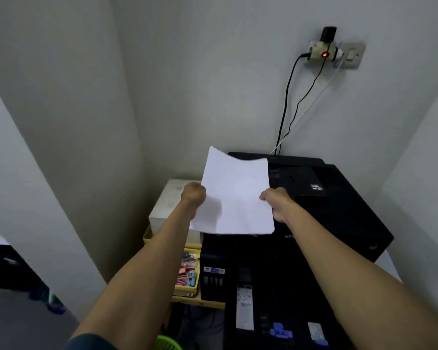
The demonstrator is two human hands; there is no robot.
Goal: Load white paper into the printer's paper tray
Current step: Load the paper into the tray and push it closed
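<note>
Progress: we are holding the white paper above the printer | left hand and right hand are pinching its side edges | paper tray loading not yet done

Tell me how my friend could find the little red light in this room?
Start at the big black printer and follow the black cables up the wall behind it. They end at a pale plug adapter beside a light switch. The red light glows in the adapter's middle, the only glowing thing there.
</note>
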